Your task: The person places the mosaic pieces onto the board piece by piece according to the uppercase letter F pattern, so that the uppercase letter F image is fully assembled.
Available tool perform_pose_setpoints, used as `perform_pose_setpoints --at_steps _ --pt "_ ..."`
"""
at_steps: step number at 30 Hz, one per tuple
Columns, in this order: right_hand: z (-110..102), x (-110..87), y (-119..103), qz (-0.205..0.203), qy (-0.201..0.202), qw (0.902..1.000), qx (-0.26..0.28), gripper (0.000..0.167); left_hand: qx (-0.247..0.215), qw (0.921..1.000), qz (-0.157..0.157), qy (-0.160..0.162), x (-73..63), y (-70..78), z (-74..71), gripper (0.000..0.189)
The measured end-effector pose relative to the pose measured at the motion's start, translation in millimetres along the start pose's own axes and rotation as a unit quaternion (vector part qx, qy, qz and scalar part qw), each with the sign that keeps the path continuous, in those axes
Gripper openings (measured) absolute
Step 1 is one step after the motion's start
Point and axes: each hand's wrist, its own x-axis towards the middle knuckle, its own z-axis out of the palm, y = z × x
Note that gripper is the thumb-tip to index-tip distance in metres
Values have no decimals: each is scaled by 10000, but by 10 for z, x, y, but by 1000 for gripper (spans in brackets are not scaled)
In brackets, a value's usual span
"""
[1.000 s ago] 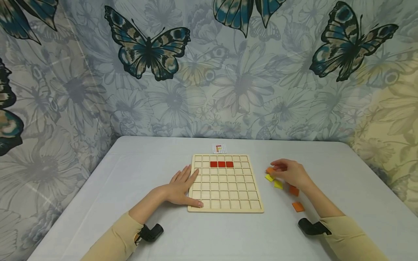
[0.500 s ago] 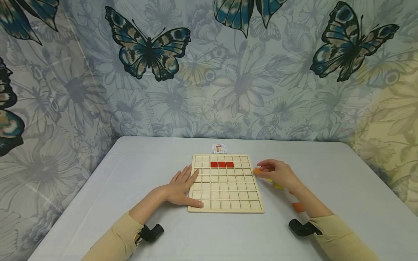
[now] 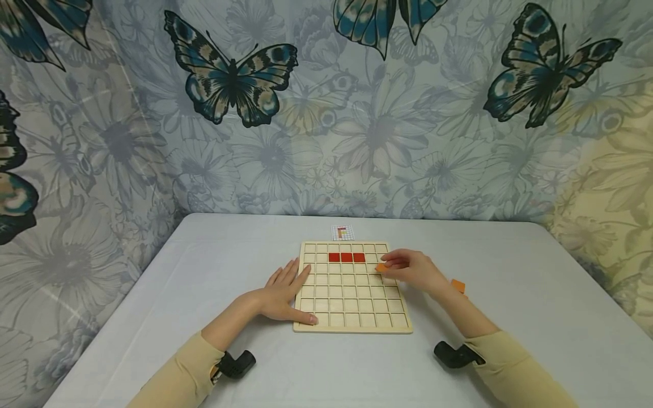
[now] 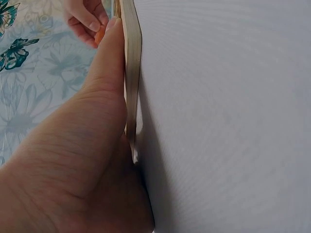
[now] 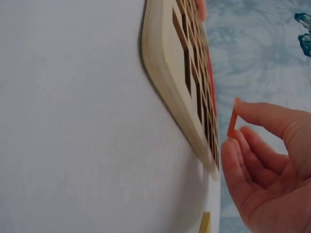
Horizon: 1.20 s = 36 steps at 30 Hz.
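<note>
My right hand (image 3: 415,272) pinches an orange square tile (image 5: 233,118) between thumb and fingertips, over the right side of a wooden grid board (image 3: 357,306). In the right wrist view the tile stands on edge, above the board's face. My left hand (image 3: 280,294) lies flat along the board's left edge, fingers spread and straight, with its thumb on the lower left corner. Three red tiles (image 3: 347,258) sit side by side in a row of cells near the board's far edge. The left wrist view shows the left thumb (image 4: 107,58) lying along the board's side.
A small printed grid card (image 3: 342,233) lies just beyond the board. Partly behind the right forearm, an orange tile (image 3: 458,285) shows on the white table (image 3: 204,255). A yellow piece (image 5: 205,223) peeks in at the bottom of the right wrist view.
My right hand has moved left from the loose tiles to over the board, bringing the orange tile along. The forearm now covers most of the loose tiles. The left hand has stayed put.
</note>
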Motion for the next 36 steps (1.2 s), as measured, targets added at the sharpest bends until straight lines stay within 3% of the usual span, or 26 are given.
perform_pose_setpoints --at_steps 12,22,29,36 --pt "254 79 -213 -43 -210 9997 101 37 8 10000 56 22 25 -23 26 124" --pt "394 172 -270 -72 -319 9995 54 30 -67 9999 91 -68 -8 36 -42 123" --pt "487 223 -377 -389 -360 9981 -310 28 4 9999 -3 -126 -36 98 -101 119" --pt "608 306 -450 -655 -340 9958 -544 25 -29 10000 7 -91 -26 63 -52 122"
